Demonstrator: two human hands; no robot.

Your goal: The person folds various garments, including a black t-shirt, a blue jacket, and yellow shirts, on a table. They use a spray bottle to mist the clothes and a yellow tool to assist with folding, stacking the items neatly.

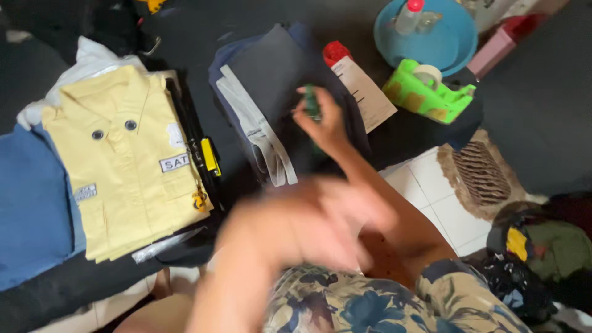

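the right hand [324, 120] is reaching out over a folded dark grey garment [280, 80], its fingers closing around a small green object [312, 102]. the left hand [302, 225] is hovering nearer the camera, blurred, so its grip cannot be told. a folded yellow shirt [126, 172] is lying well to the left on a blue cloth [31, 203]. a green tape dispenser [428, 92] is sitting beside a blue basin [450, 46], near a paper slip [367, 92].

Illumination is dim and even, with soft shadows. Left hand [296, 228] shows heavy motion blur. Shirt [126, 160] beside it remains moderately sharp. No glare.
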